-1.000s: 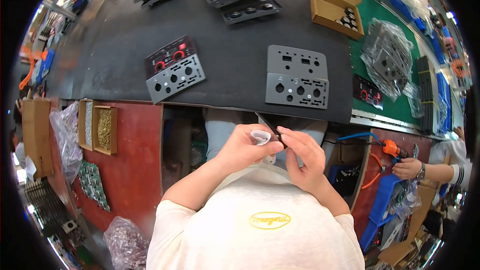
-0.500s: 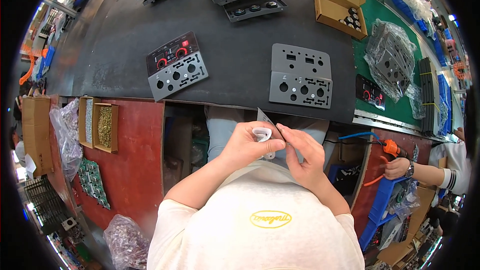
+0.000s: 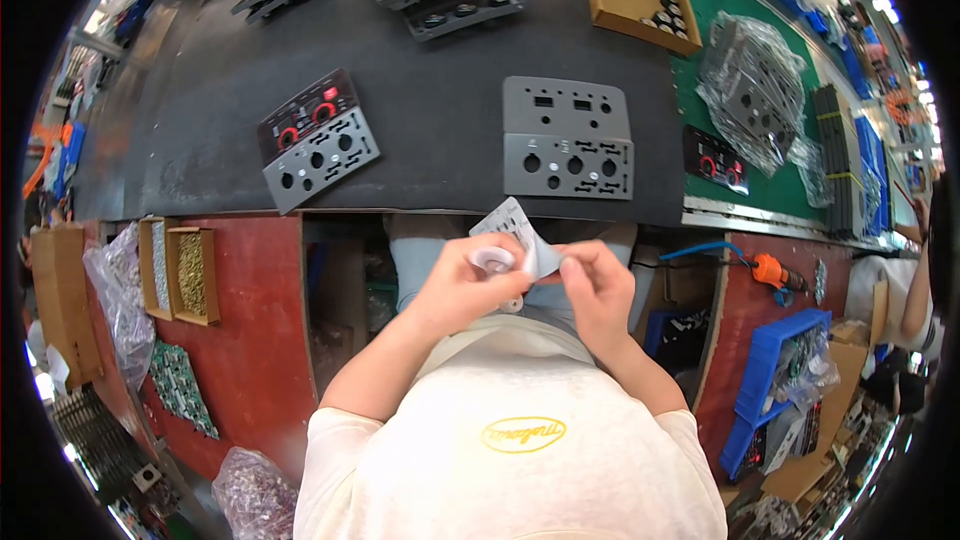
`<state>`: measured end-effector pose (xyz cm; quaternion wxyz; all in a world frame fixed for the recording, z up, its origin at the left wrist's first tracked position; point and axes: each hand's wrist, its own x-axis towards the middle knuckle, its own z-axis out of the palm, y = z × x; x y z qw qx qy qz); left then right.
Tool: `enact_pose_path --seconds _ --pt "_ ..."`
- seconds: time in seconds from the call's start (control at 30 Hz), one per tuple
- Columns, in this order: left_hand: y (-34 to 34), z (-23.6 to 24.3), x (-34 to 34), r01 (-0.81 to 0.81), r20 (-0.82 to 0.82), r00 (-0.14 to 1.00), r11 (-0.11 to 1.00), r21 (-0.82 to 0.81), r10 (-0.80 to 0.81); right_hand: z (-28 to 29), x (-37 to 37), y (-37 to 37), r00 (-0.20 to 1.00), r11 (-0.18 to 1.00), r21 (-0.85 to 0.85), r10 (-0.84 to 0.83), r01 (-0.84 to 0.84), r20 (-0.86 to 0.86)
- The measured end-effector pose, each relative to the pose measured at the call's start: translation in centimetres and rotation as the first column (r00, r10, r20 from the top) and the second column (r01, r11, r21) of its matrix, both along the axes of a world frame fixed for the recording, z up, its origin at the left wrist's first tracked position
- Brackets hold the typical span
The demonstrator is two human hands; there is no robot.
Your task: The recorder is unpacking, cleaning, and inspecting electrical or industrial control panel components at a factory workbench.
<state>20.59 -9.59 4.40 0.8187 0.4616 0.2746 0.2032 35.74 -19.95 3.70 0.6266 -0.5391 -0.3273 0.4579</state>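
The left hand [image 3: 462, 278] pinches a thin grey perforated sheet [image 3: 507, 219] near the black table's [image 3: 430, 115] front edge. A white flexible flap [image 3: 543, 259] now curls up, pinched by the right hand [image 3: 598, 290]; separation appears under way.

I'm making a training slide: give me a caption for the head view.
Bare left hand and right hand hold a thin, bent whitish sheet before a black tabletop bearing flat grey perforated panels.

Bright, fairly even light; small lights [image 3: 883, 3] glaring nr L & R rims; dk shadow under black tabletop [image 3: 430, 105]; pale shirt [image 3: 520, 380] nearly washed out; fisheye-bent edges, blk corners.
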Motion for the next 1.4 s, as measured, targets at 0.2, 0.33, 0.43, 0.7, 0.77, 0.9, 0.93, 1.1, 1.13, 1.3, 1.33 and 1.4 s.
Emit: enact_pose_path --seconds 0.2,0.33,0.43,0.7,0.77,0.9,0.93,1.1,1.13,1.3,1.33,1.4 --pt "1.5 -2.6 0.4 -0.158 0.369 0.889 0.938 -0.309 0.272 -0.6 2.1 1.2 0.881 0.945 -0.011 -0.308 0.326 -0.359" --pt "1.0 -2.4 1.7 -0.233 0.183 0.959 0.969 0.077 0.216 -0.2 0.9 0.9 0.962 0.961 0.052 -0.269 0.271 -0.046" --pt "0.3 -1.5 3.0 -0.137 -0.031 0.986 0.912 0.387 0.162 0.8 -0.4 1.0 0.985 0.985 -0.01 -0.171 0.171 -0.003" --pt "0.1 -1.1 3.9 -0.264 -0.045 0.941 0.811 0.522 0.335 1.1 -0.1 0.9 0.965 0.994 -0.032 -0.11 0.106 -0.238" --pt "-0.1 -2.3 4.3 -0.4 0.003 0.889 0.774 0.49 0.458 0.8 0.0 0.9 0.956 0.997 -0.065 -0.055 0.038 -0.289" --pt "1.1 -3.4 3.2 -0.385 0.431 0.799 0.907 -0.17 0.419 -0.2 -0.2 1.4 0.832 0.999 -0.024 -0.035 0.026 -0.553" --pt "2.1 -5.2 2.4 -0.296 0.548 0.739 0.919 -0.259 0.392 -0.4 -0.2 1.5 0.801 0.999 -0.027 -0.038 0.027 -0.597" --pt "4.6 -3.2 0.3 -0.284 0.511 0.658 0.811 -0.512 0.553 -0.7 1.1 1.3 0.748 0.991 -0.021 -0.114 0.133 -0.654" --pt "5.2 -3.2 -0.1 -0.229 0.618 0.613 0.859 -0.458 0.492 -0.8 1.5 1.4 0.737 0.981 -0.04 -0.17 0.19 -0.654" --pt "7.8 -0.1 -1.3 -0.368 0.666 0.669 0.926 -0.089 0.33 -1.1 5.2 0.5 0.695 0.898 -0.007 -0.345 0.439 -0.631" --pt "10.9 -1.1 -3.6 -0.351 0.493 0.827 0.933 0.079 0.27 -0.8 6.4 -0.2 0.668 0.861 0.023 -0.376 0.507 -0.642" --pt "7.4 -0.6 -3.4 -0.612 0.142 0.719 0.522 0.594 0.681 -1.3 7.8 0.1 0.662 0.836 0.01 -0.426 0.548 -0.617"
